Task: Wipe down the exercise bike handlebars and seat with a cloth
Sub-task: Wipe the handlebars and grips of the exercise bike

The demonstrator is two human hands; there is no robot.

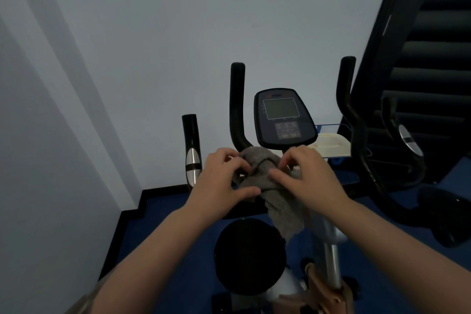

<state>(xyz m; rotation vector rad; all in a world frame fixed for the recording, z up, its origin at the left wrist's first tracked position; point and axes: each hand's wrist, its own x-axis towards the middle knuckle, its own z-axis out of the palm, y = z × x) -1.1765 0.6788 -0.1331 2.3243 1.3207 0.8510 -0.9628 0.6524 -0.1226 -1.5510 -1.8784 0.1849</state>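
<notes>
A grey cloth (277, 196) lies bunched over the middle of the black handlebars, just below the console (283, 117). My left hand (224, 181) grips its left side with curled fingers. My right hand (308, 176) pinches its right side. The cloth's tail hangs down toward the bike's frame. One upright handlebar horn (237, 104) rises left of the console and another (344, 99) rises right of it. A left grip (191, 145) with a silver sensor stands further left. The seat is not visible.
A pale wall fills the left and back. Blue floor with black skirting runs below. A dark round housing (249, 255) and silver post (331, 250) sit under my arms. Another black machine (420, 84) stands at the right, with a white tray (331, 146) behind the console.
</notes>
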